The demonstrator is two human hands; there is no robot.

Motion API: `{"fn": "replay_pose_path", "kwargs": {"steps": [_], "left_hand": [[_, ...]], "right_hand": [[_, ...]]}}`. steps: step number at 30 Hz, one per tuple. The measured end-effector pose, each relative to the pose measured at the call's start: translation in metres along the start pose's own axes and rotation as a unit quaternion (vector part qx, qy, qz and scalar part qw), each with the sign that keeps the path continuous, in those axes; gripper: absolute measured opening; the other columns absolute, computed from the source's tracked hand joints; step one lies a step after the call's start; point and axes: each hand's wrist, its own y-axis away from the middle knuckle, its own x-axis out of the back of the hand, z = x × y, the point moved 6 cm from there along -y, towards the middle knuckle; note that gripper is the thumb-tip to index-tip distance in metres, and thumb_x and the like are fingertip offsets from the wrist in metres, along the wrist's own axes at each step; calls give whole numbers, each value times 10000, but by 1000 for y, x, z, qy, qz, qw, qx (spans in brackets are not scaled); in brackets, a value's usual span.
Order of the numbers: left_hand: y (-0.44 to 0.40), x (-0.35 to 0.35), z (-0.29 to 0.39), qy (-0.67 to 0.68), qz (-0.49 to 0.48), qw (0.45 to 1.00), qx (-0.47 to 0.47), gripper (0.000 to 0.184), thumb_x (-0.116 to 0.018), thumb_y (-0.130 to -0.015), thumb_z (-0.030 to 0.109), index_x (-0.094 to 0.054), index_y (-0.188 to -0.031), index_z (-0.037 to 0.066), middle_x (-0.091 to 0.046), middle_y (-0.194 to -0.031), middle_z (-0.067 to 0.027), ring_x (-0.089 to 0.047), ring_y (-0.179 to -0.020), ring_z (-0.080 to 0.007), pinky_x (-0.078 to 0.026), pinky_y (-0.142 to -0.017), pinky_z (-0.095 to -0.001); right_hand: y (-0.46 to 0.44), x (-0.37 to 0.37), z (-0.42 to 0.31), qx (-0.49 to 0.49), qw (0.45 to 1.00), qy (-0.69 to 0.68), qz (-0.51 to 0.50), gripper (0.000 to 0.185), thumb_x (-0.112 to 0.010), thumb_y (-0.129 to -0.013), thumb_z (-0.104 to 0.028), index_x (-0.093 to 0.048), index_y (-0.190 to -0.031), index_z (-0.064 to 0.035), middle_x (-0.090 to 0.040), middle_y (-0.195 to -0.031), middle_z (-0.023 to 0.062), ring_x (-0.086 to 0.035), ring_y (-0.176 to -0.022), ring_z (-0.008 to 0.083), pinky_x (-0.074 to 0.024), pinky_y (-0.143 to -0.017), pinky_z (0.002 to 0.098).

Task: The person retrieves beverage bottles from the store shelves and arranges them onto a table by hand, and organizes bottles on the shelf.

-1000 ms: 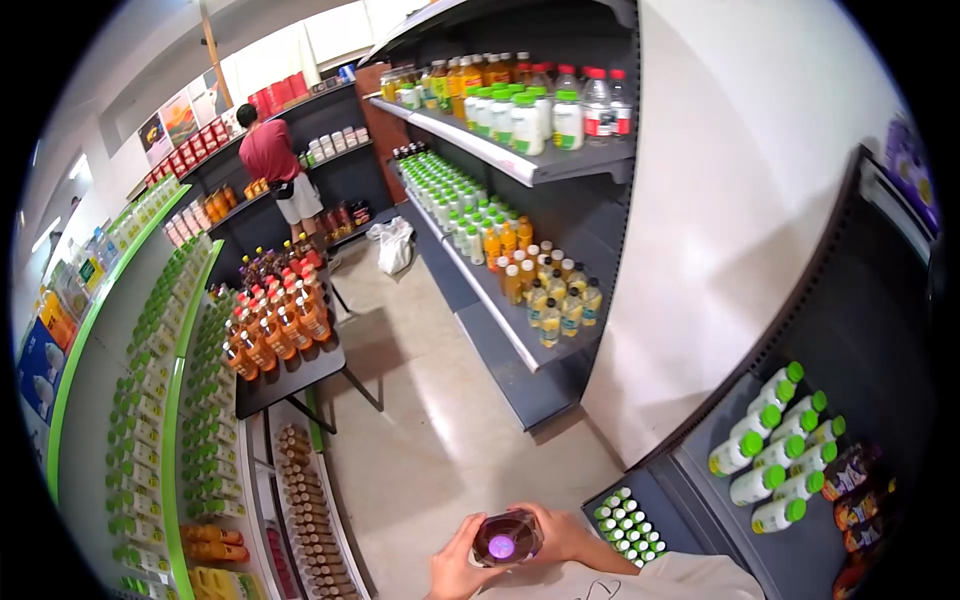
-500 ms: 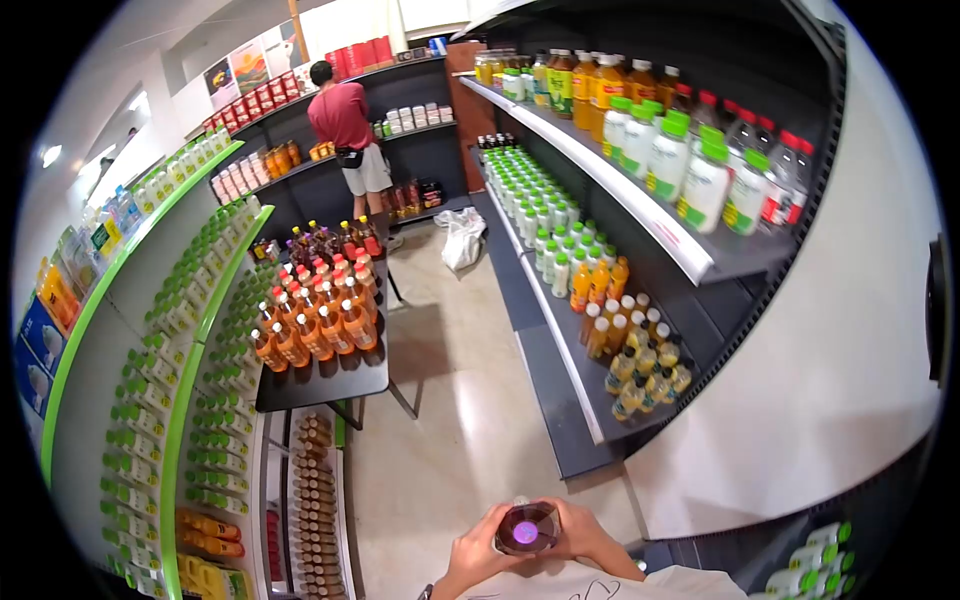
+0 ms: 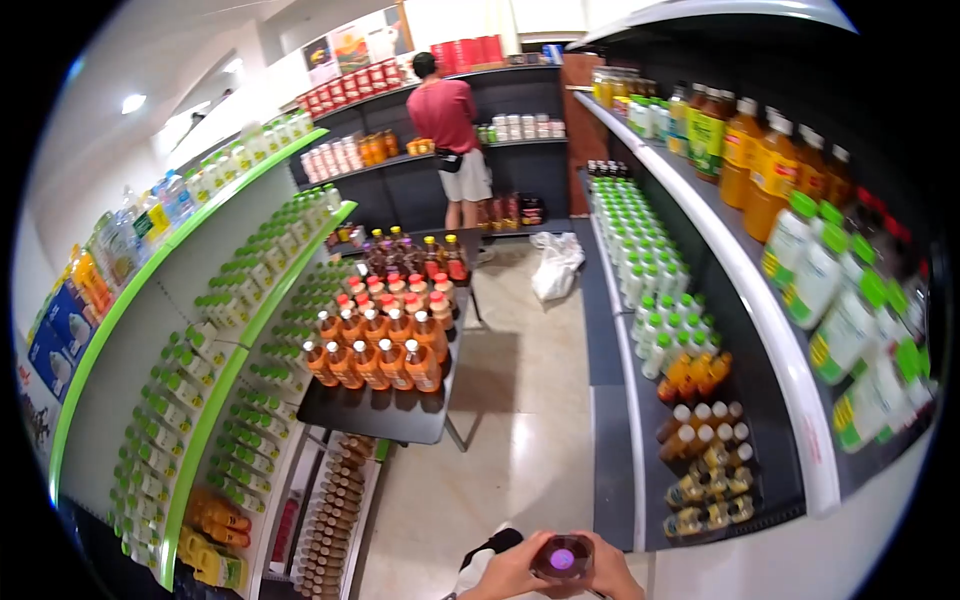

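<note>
At the bottom of the view, in front of my body, both hands are closed around a dark bottle (image 3: 548, 566) with a round purple spot, seen end-on. My left hand (image 3: 508, 568) wraps its left side, and my right hand (image 3: 608, 570) its right side. The bottle's far end and most of its label are hidden. Ahead and to the left, orange drink bottles (image 3: 378, 362) with white and red caps stand in rows on a black table (image 3: 420, 425). Dark bottles (image 3: 395, 255) with purple and yellow caps stand behind them.
Green-edged shelves (image 3: 245, 345) with green-capped bottles run along the left. White-edged shelves (image 3: 745, 290) on the right hold juice and white bottles. A person (image 3: 443, 110) in a red top faces the back shelves. A white bag (image 3: 556, 267) lies on the floor (image 3: 500, 370).
My view has turned left and moved forward, so the table appears further right and the right shelves closer. Both hands still grip the bottle.
</note>
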Motion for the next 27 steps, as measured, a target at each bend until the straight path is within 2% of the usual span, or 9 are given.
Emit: {"fn": "replay_pose_path", "kwargs": {"steps": [1, 2, 6, 7, 10, 14, 18, 24, 27], "left_hand": [[-13, 2, -10, -21, 67, 994, -79, 750, -896, -646, 334, -555, -1279, 121, -639, -1181, -154, -639, -1090, -311, -523, -883, -384], [-23, -1, -28, 10, 59, 994, -87, 683, -873, -691, 309, -546, -1260, 122, -642, -1131, -149, -647, -1027, -319, -519, -845, -378], [-79, 48, -17, -7, 58, 992, -114, 667, -821, -748, 271, -496, -1313, 128, -630, -1156, -170, -638, -1038, -350, -523, -843, -416], [-97, 58, -21, -12, 60, 989, -134, 652, -796, -777, 266, -478, -1330, 131, -625, -1171, -181, -634, -1049, -365, -523, -843, -436], [-152, 92, -34, -48, 60, 992, -95, 751, -841, -720, 295, -481, -1357, 126, -619, -1253, -101, -645, -1092, -293, -532, -886, -366], [-228, 141, -45, -124, 66, 980, -143, 805, -824, -731, 322, -439, -1404, 106, -560, -1365, -108, -632, -1114, -308, -545, -874, -391], [-297, 193, -40, -133, 76, 972, -175, 797, -818, -734, 362, -460, -1394, 94, -571, -1359, -96, -647, -1076, -311, -551, -859, -399], [-390, 242, -51, -139, 81, 973, -167, 801, -813, -733, 355, -456, -1399, 92, -576, -1348, -98, -659, -1041, -313, -559, -825, -392], [-428, 253, -57, -130, 35, 982, -130, 805, -800, -742, 313, -425, -1418, 85, -533, -1384, -112, -611, -1139, -311, -549, -867, -416]], "right_hand": [[-13, 0, 5, -3, 1000, -1, 3, 778, -868, -617, -380, -550, -1276, -116, -643, -1171, 148, -625, -1071, 352, -501, -902, 431], [-27, -2, 15, -9, 1000, -2, 11, 742, -868, -616, -355, -575, -1257, -123, -650, -1142, 150, -633, -1042, 358, -504, -882, 432], [-100, 9, 17, -8, 999, 46, 0, 687, -846, -630, -300, -567, -1242, -161, -642, -1122, 182, -617, -1052, 403, -499, -891, 449], [-122, 14, 13, -29, 995, 91, -19, 661, -853, -643, -254, -574, -1234, -151, -655, -1122, 146, -636, -1027, 357, -510, -876, 431], [-190, 32, 9, 32, 999, 29, -10, 854, -871, -613, -436, -502, -1305, -99, -637, -1210, 141, -620, -1112, 340, -502, -937, 433], [-277, 51, 6, 94, 993, 57, 53, 809, -882, -598, -409, -540, -1265, -103, -659, -1179, 115, -657, -1044, 340, -525, -904, 427], [-361, 71, 3, 120, 988, 73, 69, 846, -892, -591, -404, -506, -1294, -132, -663, -1161, 108, -666, -1026, 326, -551, -833, 431], [-466, 90, 7, 118, 989, 58, 64, 848, -902, -578, -401, -524, -1279, -110, -660, -1179, 105, -669, -1024, 343, -553, -855, 423], [-501, 96, 20, 96, 992, 47, 60, 852, -909, -564, -393, -531, -1271, -106, -666, -1165, 112, -672, -1015, 346, -550, -863, 425]]}}
